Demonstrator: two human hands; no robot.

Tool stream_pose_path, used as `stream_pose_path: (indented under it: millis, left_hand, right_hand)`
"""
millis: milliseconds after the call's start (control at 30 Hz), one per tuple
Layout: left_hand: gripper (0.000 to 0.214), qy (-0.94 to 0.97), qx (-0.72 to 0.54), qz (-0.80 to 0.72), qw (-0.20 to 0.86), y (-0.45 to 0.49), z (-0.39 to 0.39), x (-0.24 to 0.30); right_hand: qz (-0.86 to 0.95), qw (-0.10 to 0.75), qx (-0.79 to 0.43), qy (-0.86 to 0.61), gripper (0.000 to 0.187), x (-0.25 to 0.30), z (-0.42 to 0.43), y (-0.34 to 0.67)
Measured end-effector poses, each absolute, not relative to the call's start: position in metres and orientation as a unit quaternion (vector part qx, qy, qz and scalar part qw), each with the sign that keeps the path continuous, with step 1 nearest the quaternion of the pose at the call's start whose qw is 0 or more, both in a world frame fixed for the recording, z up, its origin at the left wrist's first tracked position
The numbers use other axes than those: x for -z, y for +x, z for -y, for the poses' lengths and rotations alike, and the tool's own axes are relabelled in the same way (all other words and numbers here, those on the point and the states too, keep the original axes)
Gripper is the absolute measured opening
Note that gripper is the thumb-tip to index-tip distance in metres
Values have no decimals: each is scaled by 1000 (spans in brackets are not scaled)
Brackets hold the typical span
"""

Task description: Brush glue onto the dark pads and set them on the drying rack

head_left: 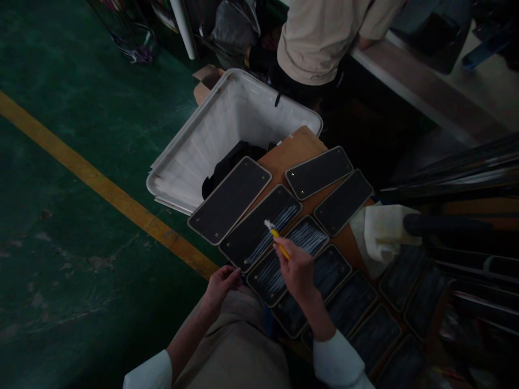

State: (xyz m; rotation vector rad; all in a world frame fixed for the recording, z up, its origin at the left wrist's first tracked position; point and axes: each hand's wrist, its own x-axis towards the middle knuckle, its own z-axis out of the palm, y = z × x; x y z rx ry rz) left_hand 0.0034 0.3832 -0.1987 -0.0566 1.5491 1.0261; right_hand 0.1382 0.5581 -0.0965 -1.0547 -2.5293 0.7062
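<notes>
My right hand point(297, 268) is closed around a small yellow-handled brush point(276, 236) with a white tip, held over dark rectangular panels point(259, 229) with pale rims laid in rows on a wooden board point(298, 148). Pale streaks cover the panels under the brush. My left hand point(222, 282) pinches the near corner of one streaked panel at the board's left edge. Panels farther away point(319, 172) look plain black.
A large white plastic bin point(227, 116) with dark cloth inside stands beyond the board. Another person in a beige shirt point(320, 38) stands at a bench behind it. The green floor has a yellow stripe point(101, 186) on the left. A white container point(381, 232) sits at right.
</notes>
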Motion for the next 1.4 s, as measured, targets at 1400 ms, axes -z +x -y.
stream_pose_path:
  millis: [1400]
  left_hand:
    - [34,-7,-466,-686,559,-21,-389,197]
  right_hand:
    - [912,89,-276,-292,22,117,-506,94]
